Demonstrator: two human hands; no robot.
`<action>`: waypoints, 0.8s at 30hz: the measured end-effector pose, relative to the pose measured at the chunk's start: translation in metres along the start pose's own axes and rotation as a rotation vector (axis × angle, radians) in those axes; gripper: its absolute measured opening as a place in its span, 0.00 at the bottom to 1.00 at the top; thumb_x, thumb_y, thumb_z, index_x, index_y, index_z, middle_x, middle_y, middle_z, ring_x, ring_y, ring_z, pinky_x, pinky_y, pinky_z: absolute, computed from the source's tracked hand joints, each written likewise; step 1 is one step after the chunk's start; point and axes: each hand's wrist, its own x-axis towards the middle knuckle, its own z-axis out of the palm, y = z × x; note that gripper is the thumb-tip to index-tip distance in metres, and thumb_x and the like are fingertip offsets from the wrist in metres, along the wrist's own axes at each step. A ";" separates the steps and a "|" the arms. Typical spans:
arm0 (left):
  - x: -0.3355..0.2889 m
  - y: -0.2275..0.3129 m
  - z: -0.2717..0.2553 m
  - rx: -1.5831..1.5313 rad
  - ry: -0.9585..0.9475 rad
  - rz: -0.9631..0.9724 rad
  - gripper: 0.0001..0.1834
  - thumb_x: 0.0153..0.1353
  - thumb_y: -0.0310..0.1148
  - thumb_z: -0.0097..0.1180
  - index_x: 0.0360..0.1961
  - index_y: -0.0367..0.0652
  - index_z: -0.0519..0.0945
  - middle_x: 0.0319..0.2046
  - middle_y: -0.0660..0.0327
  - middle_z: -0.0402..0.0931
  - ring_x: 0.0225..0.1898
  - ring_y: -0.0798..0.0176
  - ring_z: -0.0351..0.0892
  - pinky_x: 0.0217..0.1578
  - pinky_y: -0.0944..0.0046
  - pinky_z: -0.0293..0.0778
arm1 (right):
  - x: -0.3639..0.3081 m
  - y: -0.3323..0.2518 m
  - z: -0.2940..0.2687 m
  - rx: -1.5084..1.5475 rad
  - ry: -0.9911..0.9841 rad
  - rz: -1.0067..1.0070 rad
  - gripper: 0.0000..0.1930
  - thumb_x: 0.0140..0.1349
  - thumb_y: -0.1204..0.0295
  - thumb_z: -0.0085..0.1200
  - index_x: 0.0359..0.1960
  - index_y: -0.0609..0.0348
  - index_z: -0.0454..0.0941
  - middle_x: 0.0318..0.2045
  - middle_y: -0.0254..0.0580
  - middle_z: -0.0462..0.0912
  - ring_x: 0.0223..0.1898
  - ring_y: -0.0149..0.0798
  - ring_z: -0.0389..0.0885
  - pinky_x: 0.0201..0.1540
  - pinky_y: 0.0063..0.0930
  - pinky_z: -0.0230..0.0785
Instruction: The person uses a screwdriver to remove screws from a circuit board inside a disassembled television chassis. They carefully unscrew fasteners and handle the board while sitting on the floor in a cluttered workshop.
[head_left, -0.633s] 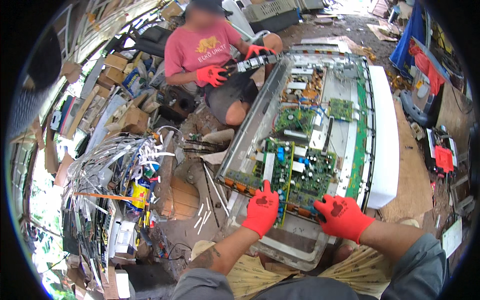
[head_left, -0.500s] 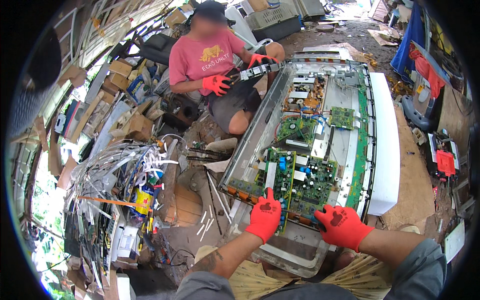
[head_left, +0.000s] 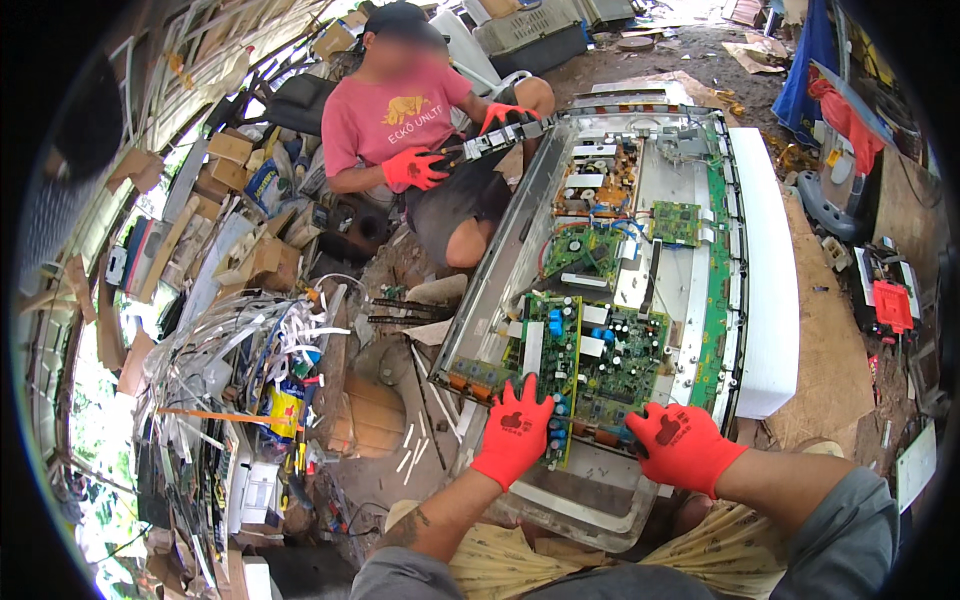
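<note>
My left hand (head_left: 513, 433), in a red glove, lies with fingers spread on the near left part of a green circuit board (head_left: 547, 375). That board carries a pale metal strip and blue capacitors. At the near right corner of the neighbouring green board (head_left: 632, 365), my right hand (head_left: 684, 449), also red-gloved, has its fingers curled together. Something small and dark shows at its fingertips; its kind is hidden. Both boards sit on the back of an opened flat TV panel (head_left: 487, 305) with a metal frame.
Across the panel, a seated person in a pink shirt (head_left: 390, 125) holds a metal strip (head_left: 505, 138) with red gloves. White foam (head_left: 768, 280) lies along the panel's right side. At left are heaped cables (head_left: 235, 345) and cardboard boxes (head_left: 270, 260). A red-and-black case (head_left: 890, 305) stands far right.
My left hand has shifted slightly left, and its fingers have spread from a pointing pose. The right hand stays at the board's corner. The whole view has shifted a little.
</note>
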 end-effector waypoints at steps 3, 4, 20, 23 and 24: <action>-0.001 -0.005 0.001 -0.011 0.049 0.071 0.19 0.55 0.36 0.61 0.49 0.49 0.78 0.67 0.44 0.67 0.61 0.27 0.69 0.54 0.27 0.70 | 0.000 0.004 0.005 0.016 0.042 -0.006 0.16 0.63 0.60 0.58 0.48 0.53 0.77 0.36 0.50 0.82 0.35 0.55 0.85 0.37 0.50 0.76; -0.002 -0.007 0.001 -0.032 0.048 0.090 0.19 0.55 0.36 0.61 0.49 0.49 0.78 0.67 0.45 0.67 0.62 0.27 0.69 0.55 0.25 0.68 | -0.001 0.005 0.007 0.015 0.019 0.016 0.16 0.63 0.60 0.58 0.48 0.52 0.77 0.35 0.50 0.82 0.35 0.55 0.85 0.37 0.51 0.76; -0.048 0.030 -0.005 -0.321 -0.014 0.501 0.13 0.47 0.33 0.67 0.37 0.48 0.83 0.57 0.56 0.75 0.67 0.44 0.68 0.67 0.29 0.58 | 0.005 0.012 -0.023 0.378 -0.031 0.164 0.20 0.60 0.60 0.58 0.48 0.61 0.81 0.44 0.59 0.85 0.49 0.58 0.83 0.53 0.45 0.76; -0.055 0.033 0.018 -0.167 -0.035 0.504 0.12 0.50 0.34 0.66 0.38 0.49 0.83 0.58 0.56 0.75 0.68 0.44 0.66 0.68 0.28 0.55 | 0.009 0.018 -0.035 0.395 -0.098 0.191 0.21 0.60 0.60 0.58 0.49 0.61 0.81 0.44 0.58 0.85 0.49 0.58 0.83 0.53 0.44 0.76; -0.056 0.032 0.024 -0.162 -0.011 0.506 0.12 0.50 0.34 0.66 0.38 0.49 0.83 0.58 0.56 0.75 0.68 0.44 0.66 0.68 0.28 0.55 | 0.008 0.019 -0.036 0.384 -0.107 0.192 0.21 0.60 0.60 0.58 0.49 0.61 0.81 0.44 0.58 0.85 0.49 0.58 0.83 0.53 0.44 0.76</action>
